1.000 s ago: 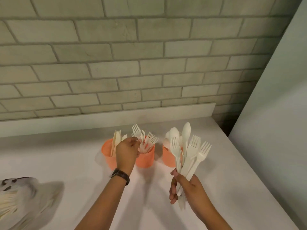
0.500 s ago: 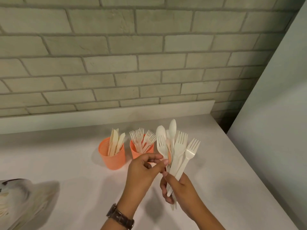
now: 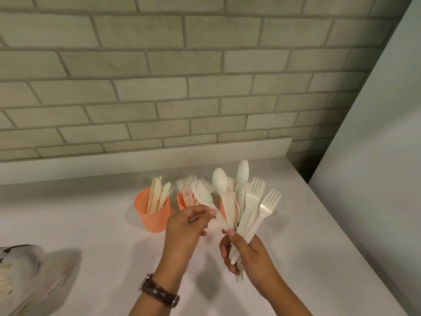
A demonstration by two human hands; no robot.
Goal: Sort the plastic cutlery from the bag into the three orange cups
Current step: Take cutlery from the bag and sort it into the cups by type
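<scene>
left hand: centre of the frame, back toward you, wrist bent upward. your thumb and fingertips pinch the neck of one white fork, tines up and tilted to the upper left. its handle end reaches down to your right thumb.

right hand: lower right of centre, palm to the left, fingers curled round the handles of a fanned bundle of white forks and spoons (heads up, handle ends poking out below your palm).

orange cups, in a row behind your hands: left cup holds knives. middle cup holds forks. third cup shows only as a sliver behind the bundle.

bag: lower left edge of the frame, blurred, with cutlery showing inside.

writing: dark marks on the bag are too blurred to read. your watch shows its brown strap only.

edges and room: white counter lies bare between the bag and your left arm. a raised ledge runs along the back under the brick wall. the counter's right edge slants to the lower right corner, beside a grey panel.
</scene>
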